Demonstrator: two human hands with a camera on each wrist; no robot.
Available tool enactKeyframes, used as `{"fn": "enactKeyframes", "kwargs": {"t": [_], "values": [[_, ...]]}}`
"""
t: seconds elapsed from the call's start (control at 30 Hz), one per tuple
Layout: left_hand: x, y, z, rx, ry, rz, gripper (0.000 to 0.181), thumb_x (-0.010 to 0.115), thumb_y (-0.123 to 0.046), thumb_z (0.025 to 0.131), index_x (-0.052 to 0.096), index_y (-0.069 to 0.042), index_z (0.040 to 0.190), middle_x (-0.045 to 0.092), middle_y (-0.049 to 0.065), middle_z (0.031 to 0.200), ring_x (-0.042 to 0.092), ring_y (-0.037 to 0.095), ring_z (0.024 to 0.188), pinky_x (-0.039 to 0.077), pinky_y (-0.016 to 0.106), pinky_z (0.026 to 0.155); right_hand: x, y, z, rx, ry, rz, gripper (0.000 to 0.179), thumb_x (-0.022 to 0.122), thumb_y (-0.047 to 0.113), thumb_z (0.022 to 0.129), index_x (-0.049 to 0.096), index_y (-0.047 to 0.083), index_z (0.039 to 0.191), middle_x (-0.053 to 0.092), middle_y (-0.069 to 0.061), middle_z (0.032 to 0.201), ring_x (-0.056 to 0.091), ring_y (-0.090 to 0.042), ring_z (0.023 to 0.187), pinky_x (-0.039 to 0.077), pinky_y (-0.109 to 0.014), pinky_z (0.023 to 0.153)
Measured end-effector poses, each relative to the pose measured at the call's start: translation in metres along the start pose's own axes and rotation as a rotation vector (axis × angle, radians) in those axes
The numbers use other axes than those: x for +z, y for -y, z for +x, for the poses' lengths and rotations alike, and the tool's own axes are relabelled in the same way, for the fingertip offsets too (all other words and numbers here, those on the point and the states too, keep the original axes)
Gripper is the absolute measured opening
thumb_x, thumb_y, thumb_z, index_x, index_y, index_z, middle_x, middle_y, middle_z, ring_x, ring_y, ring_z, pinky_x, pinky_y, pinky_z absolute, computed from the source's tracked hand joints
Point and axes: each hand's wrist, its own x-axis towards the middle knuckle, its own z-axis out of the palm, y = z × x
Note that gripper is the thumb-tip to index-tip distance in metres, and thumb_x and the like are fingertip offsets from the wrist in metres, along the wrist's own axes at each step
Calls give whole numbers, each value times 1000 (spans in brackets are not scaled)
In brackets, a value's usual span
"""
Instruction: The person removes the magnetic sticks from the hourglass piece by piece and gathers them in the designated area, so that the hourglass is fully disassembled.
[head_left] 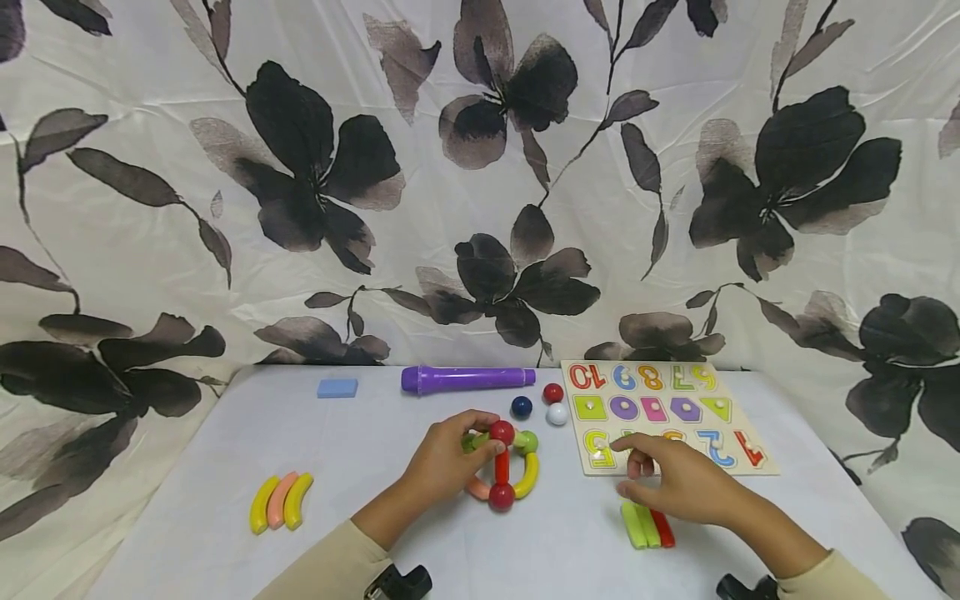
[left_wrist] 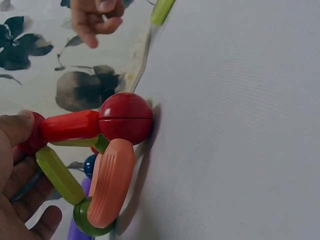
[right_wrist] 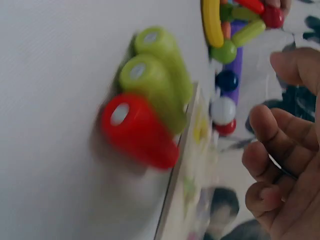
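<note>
My left hand [head_left: 448, 457] pinches the upper red ball of a magnetic ball-and-stick model [head_left: 502, 467]. In the left wrist view, its thumb lies on that ball. A red rod [left_wrist: 71, 125] joins this ball to a lower red ball [left_wrist: 126, 119] close over the tabletop. Green rods, green balls and curved salmon and yellow sticks [head_left: 529, 476] make up the rest of the model. Over two light-green rods [head_left: 640, 525] and a red rod [head_left: 663, 528], my right hand [head_left: 682, 482] hovers with fingers loosely bent and nothing between them.
A wooden number puzzle board [head_left: 753, 421] lies at the back right. Near it are a navy ball [head_left: 521, 407], a white ball [head_left: 557, 414] and a red ball [head_left: 552, 392]. Behind stands a purple microphone-like tube [head_left: 468, 380]. Leftward are a blue block [head_left: 337, 388] and curved sticks [head_left: 281, 501].
</note>
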Motion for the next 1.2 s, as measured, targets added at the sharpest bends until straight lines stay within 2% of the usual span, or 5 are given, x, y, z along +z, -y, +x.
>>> {"fn": "enactKeyframes", "kwargs": {"t": [0.23, 0.53, 0.73, 0.9, 1.2], "values": [[2, 5, -3, 48, -12, -33, 41, 80, -23, 91, 62, -16, 128, 68, -1, 122, 62, 24, 117, 49, 45, 104, 10, 39, 31, -21, -85, -6, 45, 81, 31, 90, 66, 17, 129, 64, 14, 98, 59, -12, 93, 55, -33, 81], [5, 12, -10, 83, -36, 24, 15, 83, -21, 89, 68, -19, 85, 67, 3, 131, 60, 25, 110, 52, 43, 90, 27, 82, 67, -165, -150, 8, 45, 80, 24, 91, 65, 17, 134, 66, 4, 113, 63, -18, 93, 54, -24, 72], [7, 13, -13, 155, -39, 70, 14, 85, -21, 86, 80, -10, 91, 66, 7, 133, 56, 32, 124, 47, 51, 100, 39, 98, 88, -227, -91, 22, 51, 78, 27, 94, 61, 15, 140, 66, 0, 127, 64, -20, 109, 57, -33, 84], [10, 13, -14, 195, -41, 95, 18, 86, -21, 85, 81, -6, 94, 65, 11, 134, 54, 35, 126, 44, 53, 106, 44, 104, 96, -208, -42, 28, 49, 76, 24, 95, 61, 13, 141, 67, -2, 123, 63, -19, 110, 54, -40, 94], [15, 12, -13, 196, -58, 112, 16, 87, -21, 83, 79, -8, 86, 66, 12, 129, 53, 33, 125, 43, 53, 107, 46, 106, 99, -187, -22, 67, 47, 79, 14, 92, 63, 10, 136, 67, -4, 121, 65, -17, 103, 56, -29, 89]]}}
